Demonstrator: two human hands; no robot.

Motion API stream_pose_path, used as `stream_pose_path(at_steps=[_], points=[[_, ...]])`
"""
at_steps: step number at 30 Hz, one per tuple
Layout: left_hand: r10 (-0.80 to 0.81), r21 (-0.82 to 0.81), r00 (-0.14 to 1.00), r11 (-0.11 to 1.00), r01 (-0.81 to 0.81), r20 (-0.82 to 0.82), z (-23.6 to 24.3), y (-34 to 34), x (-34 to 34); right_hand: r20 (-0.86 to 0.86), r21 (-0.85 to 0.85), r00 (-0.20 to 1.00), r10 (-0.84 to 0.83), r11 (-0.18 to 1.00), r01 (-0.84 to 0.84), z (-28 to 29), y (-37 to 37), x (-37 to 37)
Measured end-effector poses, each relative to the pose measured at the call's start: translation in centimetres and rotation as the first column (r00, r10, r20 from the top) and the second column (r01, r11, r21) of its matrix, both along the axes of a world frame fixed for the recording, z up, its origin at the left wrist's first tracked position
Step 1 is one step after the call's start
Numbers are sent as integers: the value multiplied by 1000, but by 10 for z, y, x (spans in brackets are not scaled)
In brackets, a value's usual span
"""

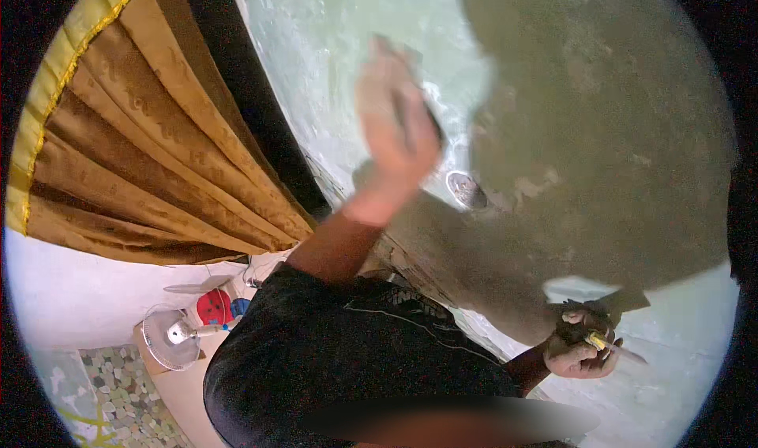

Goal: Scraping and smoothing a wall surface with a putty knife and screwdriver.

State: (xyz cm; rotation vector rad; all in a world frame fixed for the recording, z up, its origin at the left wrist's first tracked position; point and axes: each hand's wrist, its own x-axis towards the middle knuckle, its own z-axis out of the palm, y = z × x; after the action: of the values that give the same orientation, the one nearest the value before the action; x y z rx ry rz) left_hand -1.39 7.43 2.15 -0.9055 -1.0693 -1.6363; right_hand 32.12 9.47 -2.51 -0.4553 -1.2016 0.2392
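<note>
My left hand point(399, 120) is raised in front of the pale green wall point(332, 29), smeared by motion. A narrow dark edge shows along its right side; whether this is a held thing or shadow I cannot make out. At the lower right, my right hand point(583, 349) is closed around the yellow handle of a putty knife point(602, 342). Its thin, pale blade points to the right, seen nearly edge-on. Dark shadow covers part of that hand's fingers.
A round recessed fitting point(466, 189) sits in the wall near my left wrist. Brown curtains point(134, 140) with yellow trim hang at the left. Below them are a white fan point(172, 339) and a red container point(213, 307). My shadow darkens much of the wall's right side.
</note>
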Motion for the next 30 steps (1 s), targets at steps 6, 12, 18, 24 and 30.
stream_pose_path(at_steps=[6, 12, 18, 24, 30], points=[[-22, 7, 930, 1000, 21, 368, 13, -12, -63, 9, -9, 991, 136, 991, -136, 3, -1, -5], [-87, -330, 994, 938, 102, 59, -15, -16, 62, -32, -15, 984, 173, 985, -174, 16, -11, -16], [-868, -627, 455, 244, 740, 200, -61, -52, 106, 102, -222, 972, 212, 957, -185, 2, -45, -10], [-596, -564, 424, -59, 824, 682, -85, -101, 44, 304, -660, 837, 454, 734, -158, -61, -73, 8], [-160, 388, -377, 45, 921, 912, -131, -117, 33, -27, -785, 926, 377, 566, -253, -72, -98, -18]])
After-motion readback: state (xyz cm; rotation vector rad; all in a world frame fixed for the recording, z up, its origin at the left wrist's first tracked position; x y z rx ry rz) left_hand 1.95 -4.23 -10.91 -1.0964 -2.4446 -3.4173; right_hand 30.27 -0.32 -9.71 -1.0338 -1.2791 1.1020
